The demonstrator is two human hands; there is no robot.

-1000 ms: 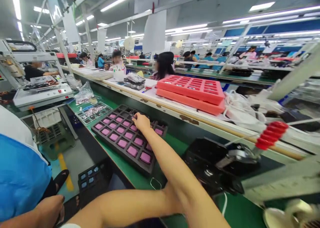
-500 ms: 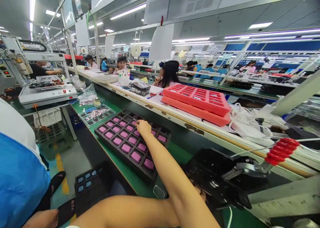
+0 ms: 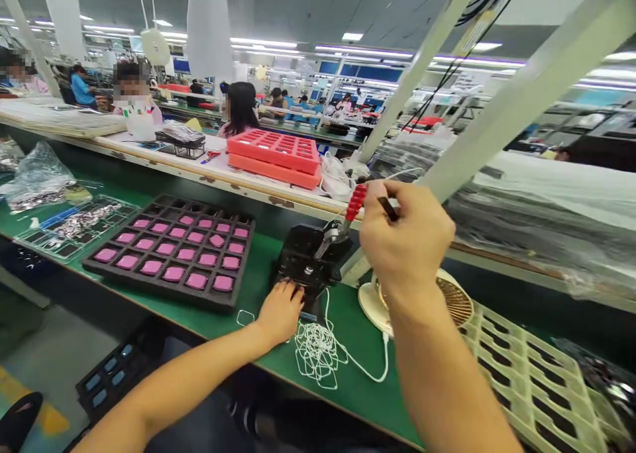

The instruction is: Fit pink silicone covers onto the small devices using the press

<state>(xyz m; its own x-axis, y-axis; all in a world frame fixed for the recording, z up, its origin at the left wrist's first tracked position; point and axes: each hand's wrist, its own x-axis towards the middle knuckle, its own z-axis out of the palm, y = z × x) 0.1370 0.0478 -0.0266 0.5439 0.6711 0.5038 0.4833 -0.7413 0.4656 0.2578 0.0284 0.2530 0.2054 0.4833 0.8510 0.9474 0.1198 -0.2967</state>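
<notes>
A black press fixture [image 3: 313, 257] with a toggle clamp stands on the green bench. My left hand [image 3: 282, 307] lies at its near edge, fingers stretched onto it and no held object showing. The clamp's red ribbed handle [image 3: 356, 202] points up. My right hand [image 3: 410, 234] is closed around a narrow dark tool [image 3: 388, 209], whose end sticks out of the fist. Its fingertips are right beside the handle; whether they touch it I cannot tell. Left of the fixture, a black foam tray [image 3: 169, 291] holds several pink rounded-square pieces [image 3: 173, 273], one turned askew.
Thin white frames [image 3: 318, 350] lie heaped before the fixture. A small fan [image 3: 454, 297] and a pale slotted tray [image 3: 531, 373] are to the right. Red foam trays [image 3: 273, 165] sit on the shelf behind. At left are a parts sheet [image 3: 74, 228] and plastic bag [image 3: 40, 175].
The view has swung right. My right hand has left the foam tray and moved to the clamp handle, no longer crossing my left arm. My left hand stays at the fixture, now plainly visible.
</notes>
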